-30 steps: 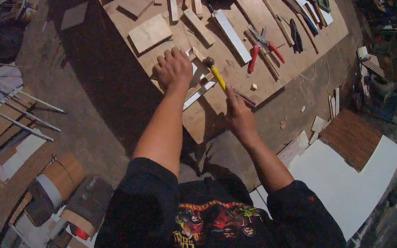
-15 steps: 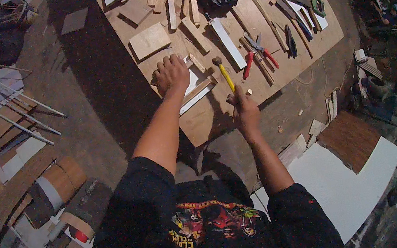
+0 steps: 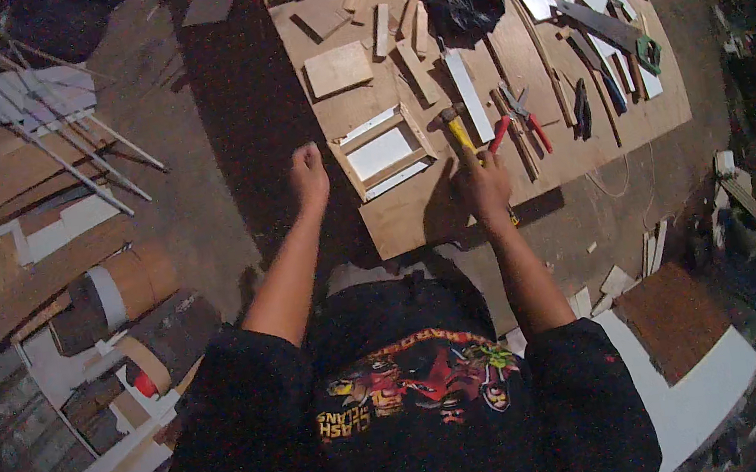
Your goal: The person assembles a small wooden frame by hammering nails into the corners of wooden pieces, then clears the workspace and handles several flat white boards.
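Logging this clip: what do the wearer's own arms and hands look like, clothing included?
Both the left hand and right hand are bare, with no gloves, watch or bracelet visible. The forearms are uncovered below loose black sleeves ending near the elbows. They belong to a black T-shirt with a colourful cartoon-style print across its front.

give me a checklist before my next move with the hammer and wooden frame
1. Hammer in right hand: ok, gripped by its handle.
2. Wooden frame lying on the table: ok.
3. Left hand steadying the frame: not ok, apart from it.
4. Room around the right hand: not ok, a red-handled tool lies close by.
5. Frame square: cannot tell, the fisheye view bends edges.
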### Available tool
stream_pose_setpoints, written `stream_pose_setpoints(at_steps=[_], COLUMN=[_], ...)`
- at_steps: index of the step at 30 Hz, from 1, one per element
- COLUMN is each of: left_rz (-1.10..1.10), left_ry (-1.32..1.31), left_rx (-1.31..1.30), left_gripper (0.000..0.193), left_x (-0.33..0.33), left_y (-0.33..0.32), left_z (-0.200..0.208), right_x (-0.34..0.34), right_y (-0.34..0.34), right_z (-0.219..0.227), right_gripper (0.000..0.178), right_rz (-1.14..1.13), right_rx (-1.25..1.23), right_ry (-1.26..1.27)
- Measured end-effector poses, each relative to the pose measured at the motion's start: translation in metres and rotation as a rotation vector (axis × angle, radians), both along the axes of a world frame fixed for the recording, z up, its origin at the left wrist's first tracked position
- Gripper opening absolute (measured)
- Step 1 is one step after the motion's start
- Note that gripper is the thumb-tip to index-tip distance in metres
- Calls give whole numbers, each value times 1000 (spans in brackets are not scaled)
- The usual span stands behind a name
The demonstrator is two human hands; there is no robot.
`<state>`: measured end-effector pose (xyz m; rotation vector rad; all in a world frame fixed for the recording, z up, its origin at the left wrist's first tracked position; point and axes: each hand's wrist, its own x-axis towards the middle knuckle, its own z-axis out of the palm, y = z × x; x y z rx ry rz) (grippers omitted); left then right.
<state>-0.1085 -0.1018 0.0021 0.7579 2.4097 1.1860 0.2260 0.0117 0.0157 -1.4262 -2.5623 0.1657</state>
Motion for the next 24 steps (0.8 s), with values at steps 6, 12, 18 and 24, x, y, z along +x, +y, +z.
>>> stream_pose_setpoints(at_steps=[6, 12, 18, 24], left_rz=[101, -58, -162, 14], left_ry=[-438, -201, 25, -214], left_rx=[-112, -227, -139, -33], left_gripper=[52, 47, 44, 46], left_x=[62, 67, 31, 43], left_y=[-30, -16, -5, -2], left_z=[-2, 0, -31, -24], right_x=[-70, -77, -59, -49], right_y=[31, 28, -1, 10], right_z=[-29, 16, 20, -19], right_gripper=[44, 26, 44, 44], right_rz=[68, 18, 37, -130], right_rx=[-482, -613, -798, -777], right_ry=[135, 175, 374, 430])
